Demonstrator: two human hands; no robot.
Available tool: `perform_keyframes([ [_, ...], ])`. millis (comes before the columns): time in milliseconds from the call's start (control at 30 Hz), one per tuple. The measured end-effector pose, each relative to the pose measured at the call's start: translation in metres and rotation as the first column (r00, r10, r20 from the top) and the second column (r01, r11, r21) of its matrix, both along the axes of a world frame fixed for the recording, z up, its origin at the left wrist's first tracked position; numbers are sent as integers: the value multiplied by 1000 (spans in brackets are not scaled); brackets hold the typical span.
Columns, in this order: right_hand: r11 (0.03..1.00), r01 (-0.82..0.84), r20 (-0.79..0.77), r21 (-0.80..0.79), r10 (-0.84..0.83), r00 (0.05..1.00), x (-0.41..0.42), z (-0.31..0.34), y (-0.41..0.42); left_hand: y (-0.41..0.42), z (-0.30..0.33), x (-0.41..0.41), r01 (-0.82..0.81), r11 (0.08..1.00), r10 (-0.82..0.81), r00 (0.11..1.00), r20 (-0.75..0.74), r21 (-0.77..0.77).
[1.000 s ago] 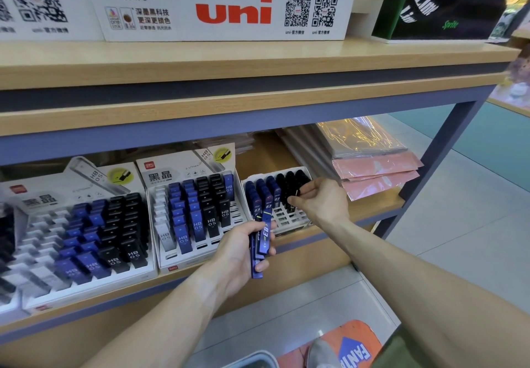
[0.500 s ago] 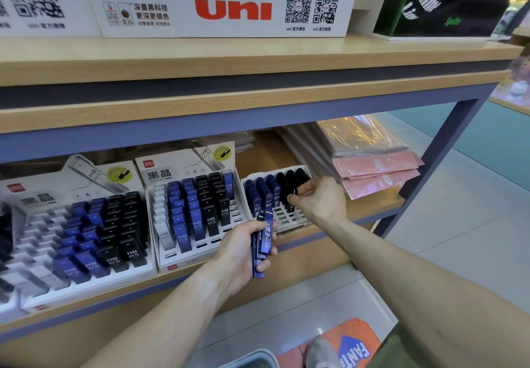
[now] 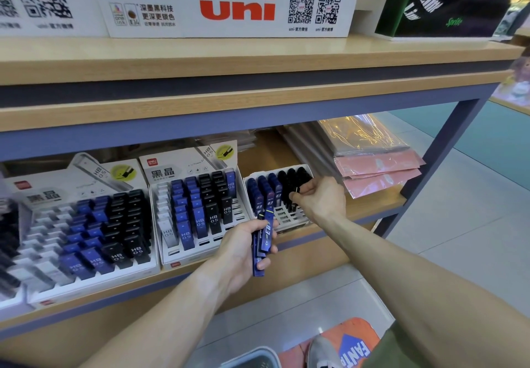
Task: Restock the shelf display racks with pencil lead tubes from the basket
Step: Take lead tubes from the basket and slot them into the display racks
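Blue tubes in left hand fingers; right hand pinches black tube beside pink packets.

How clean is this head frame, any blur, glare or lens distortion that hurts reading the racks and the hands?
Head view: wide-angle bowing curves the shelf edge; the far-left rack is smeared and soft, while the middle rack's HB 0.5 labels read clearly; glare streaks the plastic-wrapped packs; the lower shelf lies in shade; both hands, left and right, are sharp.

bare forearms, olive garment, grey shoe
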State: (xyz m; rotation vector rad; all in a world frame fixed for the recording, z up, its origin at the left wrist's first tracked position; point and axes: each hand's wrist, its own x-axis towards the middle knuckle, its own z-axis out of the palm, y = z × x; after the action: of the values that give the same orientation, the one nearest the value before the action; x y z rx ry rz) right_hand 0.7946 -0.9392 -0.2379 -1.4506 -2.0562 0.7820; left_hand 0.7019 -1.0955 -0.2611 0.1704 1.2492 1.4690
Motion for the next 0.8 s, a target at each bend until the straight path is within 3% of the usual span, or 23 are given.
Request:
perform_keyframes([
  [133, 1000, 22, -12, -11, -22, 1000, 1, 0, 1, -2, 1, 0, -2, 1000, 2, 1000, -3, 4],
  [333, 989, -111, 64, 96, 105, 992, 1, -3, -5, -4, 1, -1, -1, 1000, 1, 1000, -2, 1],
  [800, 988, -68, 87, 141, 56, 995, 0, -5, -9, -6, 0, -5, 21, 1000, -21, 999, -29, -1],
])
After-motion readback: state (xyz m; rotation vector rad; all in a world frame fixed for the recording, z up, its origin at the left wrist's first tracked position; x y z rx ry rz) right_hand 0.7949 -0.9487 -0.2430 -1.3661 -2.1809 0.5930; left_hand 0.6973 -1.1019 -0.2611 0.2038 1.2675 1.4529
